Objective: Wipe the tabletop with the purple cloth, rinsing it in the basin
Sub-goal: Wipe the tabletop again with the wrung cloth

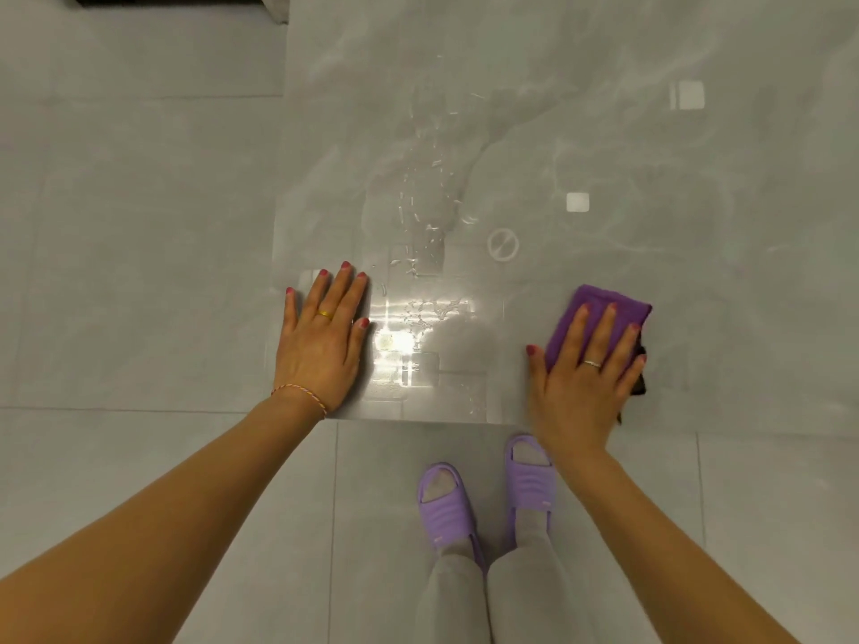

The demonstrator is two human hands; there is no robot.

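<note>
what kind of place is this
Probably a room in a home. A glossy grey tabletop stands over a tiled floor, a hand presses a purple cloth on it, and the person wears house slippers.

No legible text, label, brand or number is found anywhere in the head view; a small raised mark is noted on the strap of each purple slipper [530,485], but it is too small to be read.
</note>
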